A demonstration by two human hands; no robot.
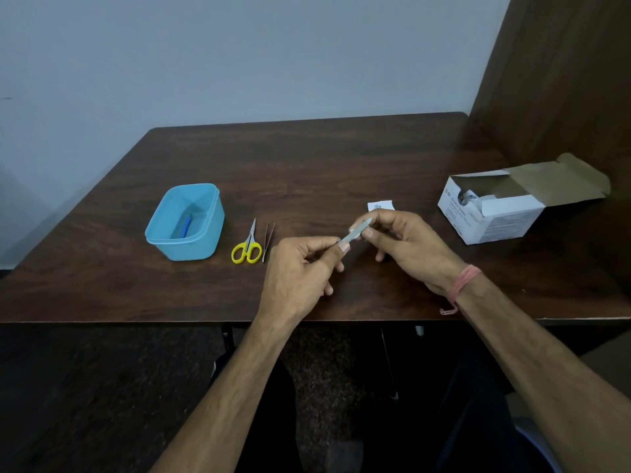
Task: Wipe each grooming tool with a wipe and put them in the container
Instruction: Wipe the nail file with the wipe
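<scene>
Together, both hands are holding a slim grey nail file [355, 231] above the dark wooden worktop [307, 155]: the left hand [300, 268] is pinching its near end between thumb and fingers, while the right hand [406, 245] is pinching its far end. A blue container [205, 240] with a blue tool [187, 226] inside is sitting well to the left; yellow scissors [246, 249] and tweezers [268, 241] are lying just beside it. An opened white box [491, 216] is standing at right.

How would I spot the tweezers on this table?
Find the light blue tub on the left of the dark wooden table. To its right lie yellow-handled scissors, and the tweezers lie right of those: a thin, dark metal sliver with no coloured handle.
</scene>
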